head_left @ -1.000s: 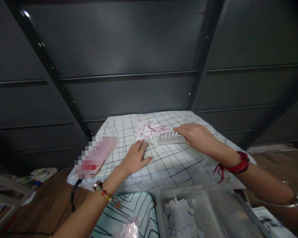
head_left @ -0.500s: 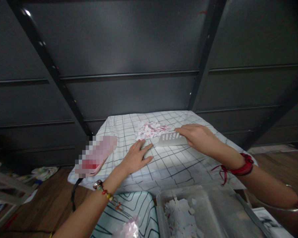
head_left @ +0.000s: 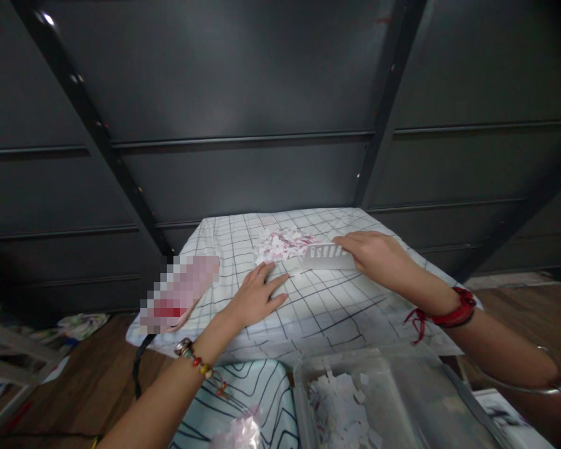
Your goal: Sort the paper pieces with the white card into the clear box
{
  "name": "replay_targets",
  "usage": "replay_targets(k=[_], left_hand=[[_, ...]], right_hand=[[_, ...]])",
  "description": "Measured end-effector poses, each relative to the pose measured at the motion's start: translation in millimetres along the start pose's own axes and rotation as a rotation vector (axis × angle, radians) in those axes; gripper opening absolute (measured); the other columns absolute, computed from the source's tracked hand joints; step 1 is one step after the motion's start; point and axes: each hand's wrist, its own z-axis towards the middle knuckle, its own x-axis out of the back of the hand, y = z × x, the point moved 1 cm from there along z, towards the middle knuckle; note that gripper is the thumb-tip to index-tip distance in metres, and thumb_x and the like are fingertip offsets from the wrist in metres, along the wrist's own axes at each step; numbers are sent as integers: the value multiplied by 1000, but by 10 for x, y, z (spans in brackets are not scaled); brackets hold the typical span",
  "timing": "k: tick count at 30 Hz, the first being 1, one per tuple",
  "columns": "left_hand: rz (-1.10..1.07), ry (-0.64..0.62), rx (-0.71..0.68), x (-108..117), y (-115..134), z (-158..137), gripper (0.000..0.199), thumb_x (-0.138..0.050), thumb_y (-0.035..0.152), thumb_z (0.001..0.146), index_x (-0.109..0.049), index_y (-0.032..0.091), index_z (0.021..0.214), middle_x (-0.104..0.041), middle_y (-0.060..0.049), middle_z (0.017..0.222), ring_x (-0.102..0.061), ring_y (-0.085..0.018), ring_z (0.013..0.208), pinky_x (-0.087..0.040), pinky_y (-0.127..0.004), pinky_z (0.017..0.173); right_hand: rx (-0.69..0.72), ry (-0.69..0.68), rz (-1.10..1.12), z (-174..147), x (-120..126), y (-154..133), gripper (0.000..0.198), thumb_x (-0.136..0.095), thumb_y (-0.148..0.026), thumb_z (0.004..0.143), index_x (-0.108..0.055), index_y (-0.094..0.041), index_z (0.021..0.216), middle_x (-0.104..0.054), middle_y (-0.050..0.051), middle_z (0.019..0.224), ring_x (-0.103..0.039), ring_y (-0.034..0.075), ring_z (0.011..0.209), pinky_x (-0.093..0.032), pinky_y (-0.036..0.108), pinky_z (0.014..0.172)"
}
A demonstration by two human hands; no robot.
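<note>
My right hand (head_left: 374, 259) grips the end of a white slotted plastic piece (head_left: 330, 257), which stands on its long edge on the checked cloth. Its far end touches or nearly touches a heap of small white and pink paper scraps (head_left: 285, 243); I cannot tell which. My left hand (head_left: 262, 294) lies on the cloth with its fingers spread, just in front of the heap, holding nothing. The grip of the right fingers is partly hidden behind the slotted piece.
White checked cloth (head_left: 341, 305) covers the table, against a dark panelled wall (head_left: 243, 181). A pink blurred-out object (head_left: 187, 293) with a dark cord lies at left. Nearer me are a clear plastic bin (head_left: 393, 386) with paper scraps and a pale-blue patterned cushion (head_left: 271, 386).
My right hand has shifted slightly right and away from me with the slotted piece. My left hand stays nearly where it was, and the heap looks much the same.
</note>
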Motion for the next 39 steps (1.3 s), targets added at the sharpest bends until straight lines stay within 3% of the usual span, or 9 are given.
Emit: replay_targets(k=[6,21,29,39], left_hand=[[12,0,23,10,14,-3,46,-47,43,90,-44,22,131,-32,-11,144,-26,-34,132,-27,-52,105],[-8,-1,45,26,21,-4,54,-49,47,88,-42,16,131,-32,-14,144,-27,-34,132,-25,-50,107],[-41,-82,-4,87,94,-99,62,-49,51,86,-36,18,136,-27,-15,146,-22,-37,133,-22,-55,106],[-111,-192,-150,114,423,-88,72,-55,53,82,-29,18,140,-23,-16,148,-18,-37,135,-21,-56,106]], right_hand=[[-6,60,-1,-30,-16,11,38,-39,-1,72,-62,-17,99,-69,6,87,-62,17,76,-46,29,69],[136,89,146,-87,63,-27,41,-39,0,71,-64,-17,99,-70,5,89,-64,15,80,-50,27,73],[247,-3,373,-328,252,178,31,-40,-11,81,-65,-20,98,-70,4,85,-64,14,77,-52,25,71],[267,-99,467,-601,427,236,35,-41,-5,80,-62,-24,101,-66,1,80,-62,12,73,-49,22,67]])
